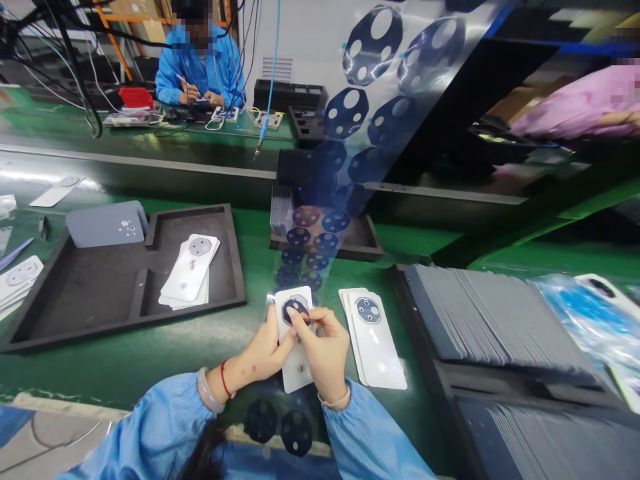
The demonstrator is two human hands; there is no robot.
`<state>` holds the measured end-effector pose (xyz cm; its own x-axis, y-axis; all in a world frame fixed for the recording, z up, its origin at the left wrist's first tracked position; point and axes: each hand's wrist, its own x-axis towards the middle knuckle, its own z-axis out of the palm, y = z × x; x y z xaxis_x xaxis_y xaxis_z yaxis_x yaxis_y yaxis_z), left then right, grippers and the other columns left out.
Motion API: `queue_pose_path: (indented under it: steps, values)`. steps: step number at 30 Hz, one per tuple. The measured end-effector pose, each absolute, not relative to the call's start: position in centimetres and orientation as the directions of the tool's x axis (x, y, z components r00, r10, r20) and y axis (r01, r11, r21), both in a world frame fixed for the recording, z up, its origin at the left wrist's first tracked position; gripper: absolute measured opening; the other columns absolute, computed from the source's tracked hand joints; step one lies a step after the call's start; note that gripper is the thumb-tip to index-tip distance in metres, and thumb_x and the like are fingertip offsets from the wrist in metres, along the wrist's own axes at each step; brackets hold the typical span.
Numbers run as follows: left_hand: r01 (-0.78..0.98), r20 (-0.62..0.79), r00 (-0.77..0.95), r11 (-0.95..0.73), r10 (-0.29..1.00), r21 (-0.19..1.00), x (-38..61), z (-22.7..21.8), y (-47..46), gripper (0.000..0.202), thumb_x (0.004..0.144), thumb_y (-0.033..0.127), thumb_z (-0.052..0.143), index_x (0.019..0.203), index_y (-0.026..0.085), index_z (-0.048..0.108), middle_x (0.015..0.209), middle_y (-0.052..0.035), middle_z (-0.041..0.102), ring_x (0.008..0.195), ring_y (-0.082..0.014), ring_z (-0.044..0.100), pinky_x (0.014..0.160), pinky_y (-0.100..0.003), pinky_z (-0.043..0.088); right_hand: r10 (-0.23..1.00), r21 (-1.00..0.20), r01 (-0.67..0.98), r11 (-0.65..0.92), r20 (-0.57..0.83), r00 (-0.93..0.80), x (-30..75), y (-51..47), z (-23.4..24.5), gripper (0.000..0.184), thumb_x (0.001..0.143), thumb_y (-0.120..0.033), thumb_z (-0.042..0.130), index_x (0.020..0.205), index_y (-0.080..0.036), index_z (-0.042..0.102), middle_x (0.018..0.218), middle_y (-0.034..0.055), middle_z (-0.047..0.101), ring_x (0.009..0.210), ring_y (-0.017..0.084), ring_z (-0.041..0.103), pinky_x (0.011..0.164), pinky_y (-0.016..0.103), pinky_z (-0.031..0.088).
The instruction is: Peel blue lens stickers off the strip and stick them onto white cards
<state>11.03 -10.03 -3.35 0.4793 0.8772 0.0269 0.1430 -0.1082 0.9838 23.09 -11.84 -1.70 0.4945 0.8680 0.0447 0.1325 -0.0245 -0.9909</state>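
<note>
My left hand (273, 347) grips the left edge of a white phone back cover (295, 377), thumb across its front. At the upper end of that cover sits a dark round camera sticker (296, 308) with holes. My right hand (325, 343) pinches the sticker's right side with thumb and forefinger; how far it touches the cover is hidden by the fingers. Right of my hands lie stacked white phone back covers (377, 353), the top one with a dark camera disc. A clear film strip (327, 257) bearing several dark stickers runs from high above down to the bench behind my hands.
At left, a black tray (190, 317) holds white covers (190, 270) and grey-blue panels (103, 225). At right, a black rack (440, 380) holds rows of grey panels (500, 317) beside a plastic bag (575, 313). Across the bench, a person in blue (200, 67) is working; a blue cable (273, 73) hangs down.
</note>
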Motion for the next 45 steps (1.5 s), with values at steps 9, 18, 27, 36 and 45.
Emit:
queue_pose_path:
  steps: [9, 18, 27, 36, 45]
  values:
    - [0.116, 0.005, 0.402, -0.056, 0.916, 0.992, 10.8, -3.2, -10.0, 0.027, 0.093, 0.031, 0.049, 0.116, 0.018, 0.042, 0.106, -0.0107, 0.065, 0.097, -0.024, 0.063, 0.084, -0.034, 0.049, 0.839, -0.93, 0.352, 0.106, 0.274, 0.47, 22.5, -12.2, -2.1, 0.021, 0.076, -0.038, 0.075, 0.07, -0.022, 0.064, 0.1, 0.0079, 0.063, 0.096, 0.025, 0.056, 0.089, 0.042, 0.043]
    - [0.108, 0.06, 0.392, -0.11, 0.918, 0.988, 10.5, -3.5, -10.1, 0.032, 0.092, 0.029, 0.05, 0.122, 0.018, 0.045, 0.103, -0.0093, 0.065, 0.099, -0.0247, 0.062, 0.087, -0.037, 0.05, 0.942, -0.99, 0.093, 0.104, 0.128, 0.31, 23.5, -11.3, -1.8, 0.069, 0.076, -0.037, 0.076, 0.134, -0.025, 0.042, 0.132, 0.0117, 0.055, 0.105, 0.024, 0.059, 0.09, 0.04, 0.048]
    - [0.056, -0.016, 0.41, -0.007, 0.912, 0.998, 10.8, -3.3, -9.6, 0.03, 0.094, 0.036, 0.048, 0.118, 0.019, 0.05, 0.106, -0.0062, 0.064, 0.095, -0.0205, 0.06, 0.084, -0.032, 0.049, 0.979, -0.99, -0.143, -0.016, -0.045, 0.199, 24.4, -11.1, -2.0, 0.028, 0.089, -0.048, 0.059, 0.091, -0.021, 0.064, 0.087, 0.002, 0.068, 0.084, 0.019, 0.064, 0.076, 0.029, 0.05]
    - [-0.106, -0.054, 0.221, 0.079, 0.974, 0.991, 10.8, -3.3, -8.6, 0.036, 0.093, 0.048, 0.048, 0.112, 0.019, 0.055, 0.105, -0.0056, 0.066, 0.097, -0.0208, 0.063, 0.09, -0.032, 0.049, 0.996, -0.998, -0.039, 0.049, 0.051, -0.078, 24.0, -11.1, -2.3, 0.071, 0.087, -0.038, 0.063, 0.149, -0.028, 0.029, 0.145, 0.0091, 0.048, 0.133, 0.026, 0.047, 0.108, 0.044, 0.041]
    - [-0.062, 0.056, 0.268, -0.04, 0.962, 0.997, 9.8, -2.6, -7.8, 0.038, 0.096, 0.045, 0.045, 0.123, 0.019, 0.053, 0.121, -0.0086, 0.065, 0.11, -0.0228, 0.061, 0.097, -0.035, 0.048, 0.928, -0.608, 0.766, 0.206, 0.37, 0.044, 22.0, -14.6, -3.3, 0.098, 0.075, -0.026, 0.072, 0.155, -0.023, 0.014, 0.157, 0.0178, 0.024, 0.131, 0.04, 0.045, 0.098, 0.053, 0.049]
